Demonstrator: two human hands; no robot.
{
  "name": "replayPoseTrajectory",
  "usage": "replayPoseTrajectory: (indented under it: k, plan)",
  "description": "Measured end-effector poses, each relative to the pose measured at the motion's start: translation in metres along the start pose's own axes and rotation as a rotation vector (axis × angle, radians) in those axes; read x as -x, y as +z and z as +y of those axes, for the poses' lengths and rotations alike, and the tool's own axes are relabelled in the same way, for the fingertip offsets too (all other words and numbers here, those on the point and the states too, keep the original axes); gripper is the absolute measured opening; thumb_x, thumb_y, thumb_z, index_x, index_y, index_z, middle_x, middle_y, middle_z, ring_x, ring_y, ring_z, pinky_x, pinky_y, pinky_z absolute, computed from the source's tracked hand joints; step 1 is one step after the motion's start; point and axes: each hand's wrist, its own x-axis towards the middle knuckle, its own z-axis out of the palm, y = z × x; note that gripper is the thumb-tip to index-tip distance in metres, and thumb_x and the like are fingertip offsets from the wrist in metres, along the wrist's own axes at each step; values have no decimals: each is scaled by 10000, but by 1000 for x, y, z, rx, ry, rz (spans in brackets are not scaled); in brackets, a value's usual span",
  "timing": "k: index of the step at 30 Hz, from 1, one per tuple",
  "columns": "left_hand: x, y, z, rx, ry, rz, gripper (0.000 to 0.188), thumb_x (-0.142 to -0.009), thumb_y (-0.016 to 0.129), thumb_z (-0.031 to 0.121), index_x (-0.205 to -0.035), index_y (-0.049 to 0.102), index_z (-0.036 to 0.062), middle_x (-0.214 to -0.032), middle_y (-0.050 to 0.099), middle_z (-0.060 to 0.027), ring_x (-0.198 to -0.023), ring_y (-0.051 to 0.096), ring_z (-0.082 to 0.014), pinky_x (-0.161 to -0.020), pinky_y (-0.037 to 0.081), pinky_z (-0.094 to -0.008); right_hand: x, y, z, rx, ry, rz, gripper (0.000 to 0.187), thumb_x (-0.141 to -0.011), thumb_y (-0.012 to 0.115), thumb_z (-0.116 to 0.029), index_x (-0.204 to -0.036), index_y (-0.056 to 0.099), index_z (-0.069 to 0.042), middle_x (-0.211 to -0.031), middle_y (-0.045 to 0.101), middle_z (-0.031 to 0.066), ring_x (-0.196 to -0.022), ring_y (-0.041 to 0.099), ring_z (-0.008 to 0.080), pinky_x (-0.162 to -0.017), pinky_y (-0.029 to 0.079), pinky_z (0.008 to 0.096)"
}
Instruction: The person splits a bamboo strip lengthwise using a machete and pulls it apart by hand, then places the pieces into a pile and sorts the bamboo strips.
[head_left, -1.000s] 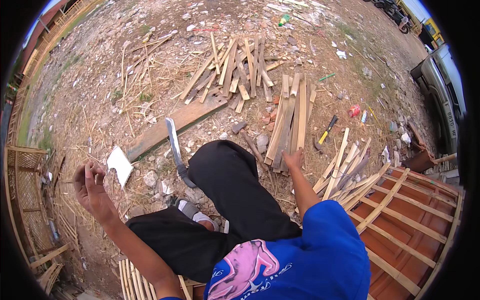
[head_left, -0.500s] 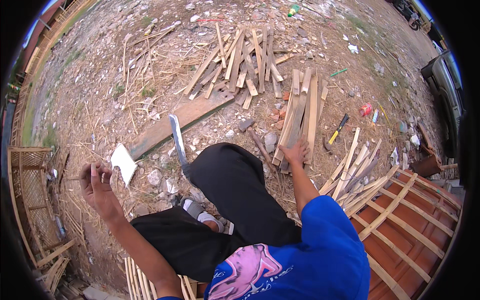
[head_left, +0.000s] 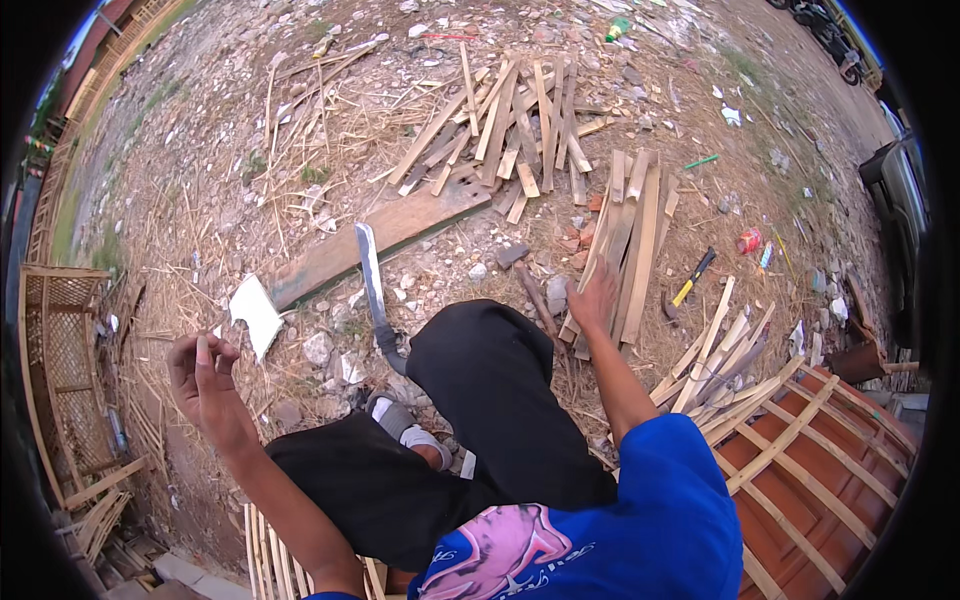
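My right hand (head_left: 593, 297) lies on the near left part of a bundle of wooden slats (head_left: 632, 262), its fingers extended and not wrapped round any slat. Raised at the left, my left hand (head_left: 206, 385) has curled fingers with the thumb against them; whether anything small is in it is hidden. A machete (head_left: 372, 280) with a dark handle rests beside my knee, blade pointing away. Between the knee and the slats lies a hammer (head_left: 535, 295) with a wooden handle. To the right of the slats is a second hammer (head_left: 688, 285) with a yellow and black handle.
A thick plank (head_left: 385, 240) lies beyond the machete, near a white broken sheet (head_left: 256, 316). Farther off is a loose slat pile (head_left: 520, 120). At right, thin sticks (head_left: 715, 350) lie beside a slatted wooden frame (head_left: 800, 470); a lattice panel (head_left: 70, 370) stands left.
The view has shifted, so the ground things appear lower and farther right. My right hand has moved slightly away and left along the slats. My left hand stays raised and curled.
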Motion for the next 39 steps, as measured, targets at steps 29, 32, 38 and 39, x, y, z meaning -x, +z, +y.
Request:
replayPoseTrajectory:
  k: [29,32,38,39]
  plan:
    - [-207,309,-518,-1314,-400,-737,956,-802,471,756,-1440,325,59,-1348,495,-249,-1267,462,-415,-1072,268,-589,-321,159,-63,-316,363,-232,955,-755,610,-704,-1331,481,47,-1274,562,258,-1210,529,388,-1052,368,407]
    - [-208,331,-507,-1259,-403,-795,1041,-731,554,774,-1381,380,-22,-1265,550,-274,-1191,532,-407,-1026,366,-513,-322,159,-77,-530,487,-242,1036,-704,710,-635,-1405,356,41,-1391,432,271,-1277,453,372,-1058,358,448]
    - [-226,336,-525,-1041,-431,-764,1067,-631,751,657,-1326,425,-84,-1209,585,-284,-1128,587,-371,-973,442,-424,-323,162,-74,-825,555,-356,1115,-666,804,-515,-1433,210,34,-1383,392,259,-1278,424,356,-1023,392,477]
    - [-226,336,-527,-972,-448,-776,1047,-619,788,613,-1313,440,-89,-1213,584,-280,-1127,589,-363,-977,441,-414,-318,160,-81,-862,597,-298,1092,-669,818,-478,-1419,213,36,-1346,426,248,-1250,449,350,-1009,409,472]
